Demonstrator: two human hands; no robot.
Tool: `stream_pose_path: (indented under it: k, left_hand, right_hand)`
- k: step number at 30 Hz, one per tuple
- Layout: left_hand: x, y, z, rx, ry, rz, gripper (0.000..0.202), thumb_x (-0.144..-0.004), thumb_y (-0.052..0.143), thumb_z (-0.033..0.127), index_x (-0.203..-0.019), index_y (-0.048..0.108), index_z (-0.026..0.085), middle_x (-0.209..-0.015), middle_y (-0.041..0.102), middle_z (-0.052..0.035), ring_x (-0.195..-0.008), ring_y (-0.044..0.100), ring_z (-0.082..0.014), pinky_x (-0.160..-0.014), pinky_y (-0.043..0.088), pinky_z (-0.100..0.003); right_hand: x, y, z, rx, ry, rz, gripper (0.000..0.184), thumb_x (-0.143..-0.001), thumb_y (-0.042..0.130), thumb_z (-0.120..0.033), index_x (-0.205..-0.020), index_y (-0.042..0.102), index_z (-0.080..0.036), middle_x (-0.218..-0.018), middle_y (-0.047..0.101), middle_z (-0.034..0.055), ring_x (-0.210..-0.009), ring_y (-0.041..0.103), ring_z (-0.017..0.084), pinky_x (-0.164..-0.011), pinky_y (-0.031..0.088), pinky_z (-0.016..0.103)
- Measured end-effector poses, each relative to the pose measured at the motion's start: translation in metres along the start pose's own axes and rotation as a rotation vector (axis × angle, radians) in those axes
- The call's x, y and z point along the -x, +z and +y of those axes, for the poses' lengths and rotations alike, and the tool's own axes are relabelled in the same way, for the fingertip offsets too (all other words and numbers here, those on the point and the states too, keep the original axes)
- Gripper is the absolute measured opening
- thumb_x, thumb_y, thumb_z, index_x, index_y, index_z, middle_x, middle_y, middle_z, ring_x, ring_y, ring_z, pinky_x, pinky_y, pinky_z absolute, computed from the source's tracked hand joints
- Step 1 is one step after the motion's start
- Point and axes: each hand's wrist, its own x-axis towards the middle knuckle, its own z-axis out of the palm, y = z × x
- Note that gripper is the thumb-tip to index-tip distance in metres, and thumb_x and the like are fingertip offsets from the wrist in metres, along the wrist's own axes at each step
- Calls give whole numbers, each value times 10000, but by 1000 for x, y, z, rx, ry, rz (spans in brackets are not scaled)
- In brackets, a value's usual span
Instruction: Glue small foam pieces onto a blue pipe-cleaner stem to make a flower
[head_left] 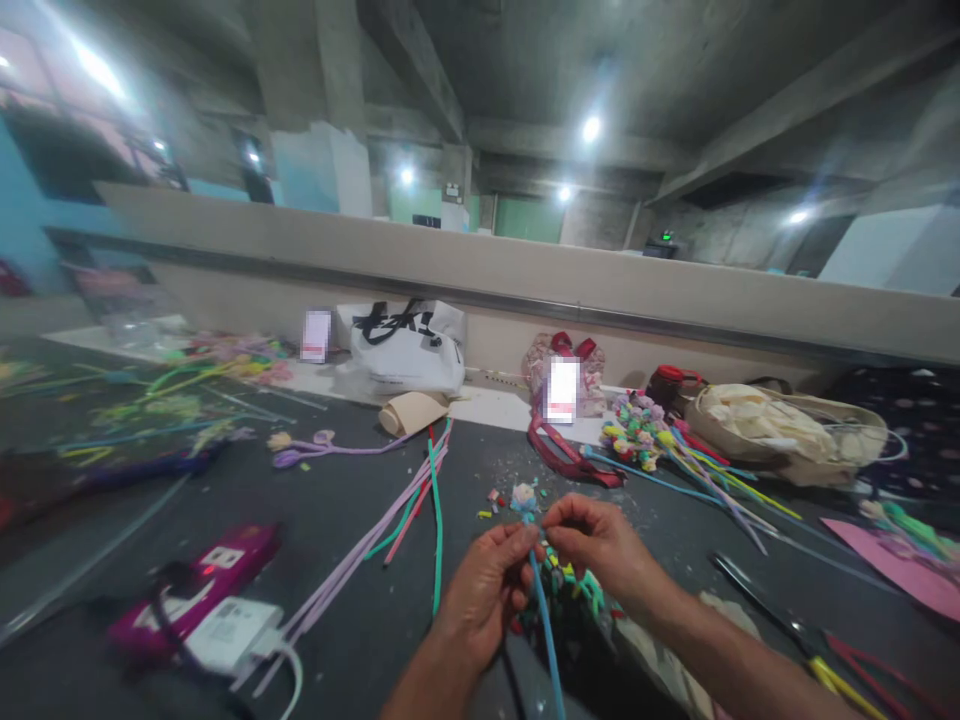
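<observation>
A small craft flower (524, 496) with a pale head and light-blue base stands upright at the middle of the table. Its long blue stem (546, 630) runs down toward the front edge. My left hand (487, 580) is closed around the stem just below the flower's head. Thumb and forefinger of my right hand (600, 540) are pinched together beside the blue base; whatever is between them is too small to make out. Colourful offcuts (570, 575) lie beneath my hands, partly hidden by them.
Purple, red and green stems (409, 500) lie left, near a magenta power strip (217, 575). A bunch of flowers (636, 430) and scissors (765, 600) lie right. Behind stand a white bag (409, 350), a glowing phone (562, 390) and a fabric basket (787, 430), before a low partition (487, 265).
</observation>
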Motion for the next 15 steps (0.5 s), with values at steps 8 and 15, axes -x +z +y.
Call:
stream_pose_path:
  k: [8,15]
  left_hand:
    - [0,1,4,54,79,77,221,-558,713,233,-645,545,117,-504,524,46,-334,395,10,-283,261,-72]
    - [-3,-3,0,-8,85,44,236,-573,693,286,-648,546,118,-432,464,64,-312,349,7,-290,227,-87]
  right_hand:
    - [-3,12,-6,-121,17,68,77,-657,535,-221,-659,532,-143,-501,494,-53,-403,385,50,-386,311,167]
    - [-6,16,-5,-141,5,77,38,-637,552,-182,-638,545,-144,-504,539,-45,-401,405,52,-379,311,165]
